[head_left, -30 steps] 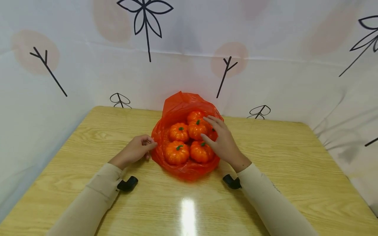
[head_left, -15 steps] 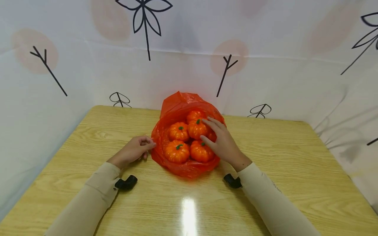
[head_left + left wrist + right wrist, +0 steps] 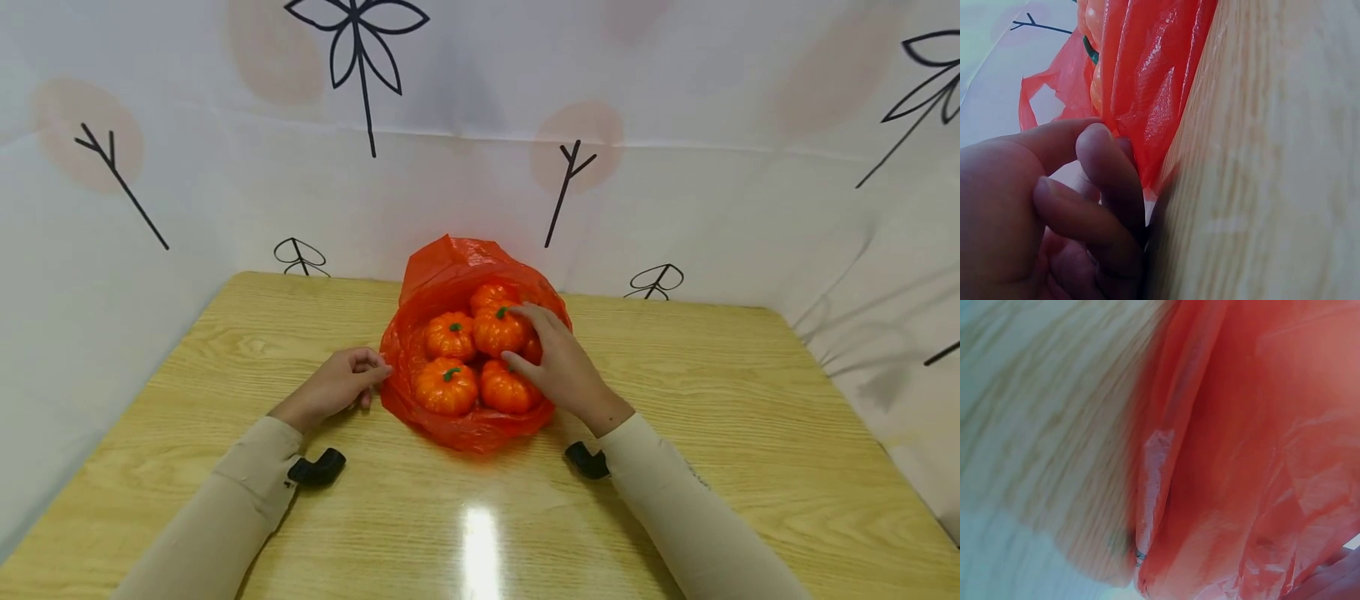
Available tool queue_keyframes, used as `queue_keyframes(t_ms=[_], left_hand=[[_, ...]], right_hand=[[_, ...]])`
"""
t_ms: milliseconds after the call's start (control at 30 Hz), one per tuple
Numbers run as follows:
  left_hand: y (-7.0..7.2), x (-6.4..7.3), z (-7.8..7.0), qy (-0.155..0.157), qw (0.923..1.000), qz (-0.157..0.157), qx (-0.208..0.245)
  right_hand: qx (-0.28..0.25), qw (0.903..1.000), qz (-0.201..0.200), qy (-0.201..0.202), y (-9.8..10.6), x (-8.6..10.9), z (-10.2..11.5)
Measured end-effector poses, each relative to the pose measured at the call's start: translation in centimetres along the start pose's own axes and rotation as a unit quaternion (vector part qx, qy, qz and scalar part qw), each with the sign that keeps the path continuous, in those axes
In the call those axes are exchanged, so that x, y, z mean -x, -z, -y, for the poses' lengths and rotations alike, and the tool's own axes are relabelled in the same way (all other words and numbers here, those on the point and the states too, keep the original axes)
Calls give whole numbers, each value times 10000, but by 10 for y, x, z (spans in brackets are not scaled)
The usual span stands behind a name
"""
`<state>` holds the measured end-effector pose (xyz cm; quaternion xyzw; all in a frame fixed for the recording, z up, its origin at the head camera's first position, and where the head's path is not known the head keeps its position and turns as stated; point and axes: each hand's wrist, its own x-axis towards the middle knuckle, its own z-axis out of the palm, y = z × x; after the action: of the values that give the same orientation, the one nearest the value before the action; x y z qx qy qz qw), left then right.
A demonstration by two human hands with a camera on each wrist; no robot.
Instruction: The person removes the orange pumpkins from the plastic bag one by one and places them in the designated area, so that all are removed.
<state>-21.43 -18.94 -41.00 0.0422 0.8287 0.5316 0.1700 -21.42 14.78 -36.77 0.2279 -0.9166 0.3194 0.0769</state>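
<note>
A red plastic bag stands with its mouth open on the wooden table, holding several small orange pumpkins with green stems. On its left side my left hand pinches the bag's edge between thumb and forefinger; in the left wrist view the fingertips meet at the red film. My right hand reaches in over the right rim, its fingers loosely spread beside the upper pumpkin, thumb just below it. Red film fills much of the right wrist view, where most of the right hand is hidden.
Two front pumpkins lie low in the bag. The wooden table runs back to a white printed cloth. Black elbow-shaped pieces sit at both wrists. A bright reflection marks the table front.
My right hand has shifted slightly down relative to the upper pumpkin. My left hand keeps its place at the bag's edge. The pumpkins stay in the bag.
</note>
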Motion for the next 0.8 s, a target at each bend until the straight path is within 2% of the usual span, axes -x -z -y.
queue_keyframes(t_ms=[200,400,533,667,800], left_hand=[[0,1,0,-22,10000,19,2],[0,1,1,-16,10000,38,-20],[0,1,2,-15,10000,36,-25],[0,2,1,-19,10000,39,-29],[0,2,1,-23,10000,28,3]], right_hand=[[-30,9999,-101,-10,0,0,1],[-62,9989,-420,180,3,2,3],[-216,9956,-830,370,9,3,3],[-454,9886,-1358,466,18,4,0],[-564,9826,-1697,509,26,4,-7]])
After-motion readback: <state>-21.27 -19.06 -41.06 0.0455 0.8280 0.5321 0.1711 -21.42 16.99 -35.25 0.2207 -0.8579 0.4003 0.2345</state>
